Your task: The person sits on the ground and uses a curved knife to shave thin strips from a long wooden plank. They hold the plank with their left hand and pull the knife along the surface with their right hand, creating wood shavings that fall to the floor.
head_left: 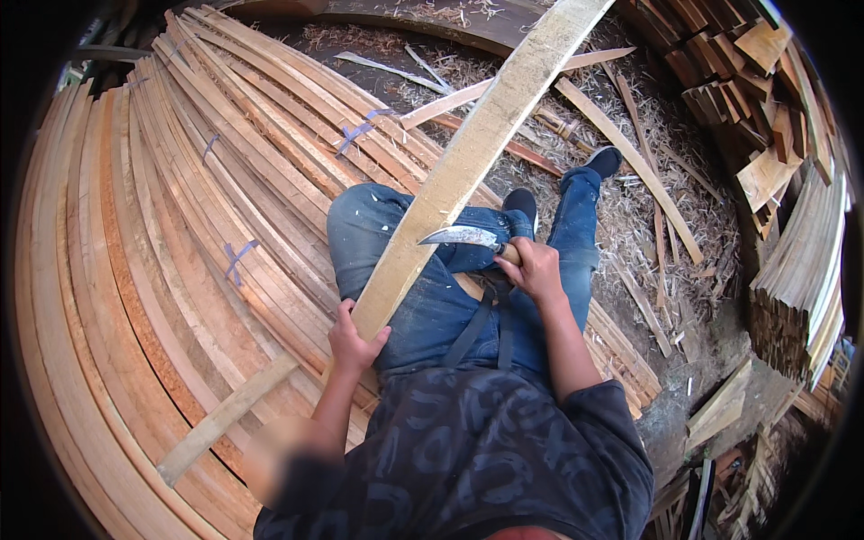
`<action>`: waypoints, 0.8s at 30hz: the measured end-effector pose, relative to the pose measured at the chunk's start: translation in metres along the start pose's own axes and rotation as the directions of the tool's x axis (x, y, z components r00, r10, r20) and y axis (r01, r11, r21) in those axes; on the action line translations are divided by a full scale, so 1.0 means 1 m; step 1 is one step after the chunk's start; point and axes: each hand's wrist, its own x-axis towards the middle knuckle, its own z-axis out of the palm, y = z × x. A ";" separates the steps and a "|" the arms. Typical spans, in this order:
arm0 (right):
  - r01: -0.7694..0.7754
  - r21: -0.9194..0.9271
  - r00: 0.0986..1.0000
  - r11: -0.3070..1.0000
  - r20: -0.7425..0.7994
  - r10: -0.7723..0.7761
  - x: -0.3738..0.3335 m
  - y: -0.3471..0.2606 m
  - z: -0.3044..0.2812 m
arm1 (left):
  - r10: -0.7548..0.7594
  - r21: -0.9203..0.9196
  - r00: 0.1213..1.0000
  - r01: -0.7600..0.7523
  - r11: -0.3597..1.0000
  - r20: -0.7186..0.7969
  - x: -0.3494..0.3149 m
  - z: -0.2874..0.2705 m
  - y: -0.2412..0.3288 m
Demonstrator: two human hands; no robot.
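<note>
A long, flat wooden plank [468,157] slants across my left thigh, from my lap up past the far edge of the view. My left hand [355,342] grips its near end, fingers on one side and thumb at the other edge. In my right hand [534,268] is a knife [468,236] with a curved blade and a short wooden handle. The blade points left, and its tip is close to the plank's right edge; whether it touches cannot be made out. My fingers wrap the handle, hiding most of it.
Bundles of long boards [207,180] tied with purple strips [238,261] lie under me and to the left. A short batten [225,418] crosses them. Wood shavings [621,211] and loose strips [634,166] cover the floor ahead. Stacked timber [765,171] rises at the right.
</note>
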 end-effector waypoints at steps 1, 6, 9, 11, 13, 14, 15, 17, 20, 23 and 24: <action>-0.059 0.032 0.998 0.998 -0.015 0.059 -0.001 0.004 -0.001 | -0.009 0.000 1.000 0.009 1.000 0.001 -0.001 0.001 -0.001; 0.021 0.008 0.999 1.000 0.040 -0.022 0.003 -0.003 -0.002 | 0.005 -0.010 1.000 -0.005 1.000 -0.002 0.003 0.000 0.003; 0.085 -0.061 0.994 0.995 0.069 -0.080 0.013 -0.010 0.001 | 0.006 -0.008 1.000 -0.006 1.000 -0.009 0.003 0.001 0.000; -0.065 -0.063 0.994 0.996 -0.087 0.060 0.023 -0.005 -0.002 | -0.016 0.003 1.000 0.016 1.000 0.008 0.001 -0.002 0.001; -0.066 -0.001 0.995 0.998 -0.075 0.066 0.014 -0.009 0.013 | -0.002 -0.026 1.000 0.002 1.000 -0.007 0.003 0.001 0.001; -0.066 0.057 0.998 0.996 -0.015 0.067 0.008 -0.016 0.015 | 0.004 -0.039 1.000 -0.005 0.999 -0.017 0.005 0.002 0.000; -0.070 0.115 0.997 0.991 0.045 0.065 0.006 -0.021 0.017 | 0.017 -0.026 1.000 -0.018 1.000 -0.023 0.004 0.002 -0.003; 0.013 0.040 0.996 0.999 0.084 -0.016 0.006 -0.014 0.010 | 0.045 -0.006 0.999 -0.045 0.999 -0.029 0.001 0.003 -0.004; -0.175 0.021 0.980 0.984 -0.095 0.177 0.009 -0.006 0.008 | 0.014 0.026 1.000 -0.014 1.000 -0.004 0.002 -0.001 -0.003; -0.022 0.096 1.000 0.995 0.019 0.020 0.002 -0.010 0.011 | 0.011 -0.033 1.000 -0.011 0.999 -0.004 0.004 0.002 -0.001; 0.183 -0.002 0.963 0.983 0.201 -0.179 0.002 -0.007 0.007 | 0.008 -0.015 1.000 -0.008 1.000 -0.002 0.004 0.001 -0.001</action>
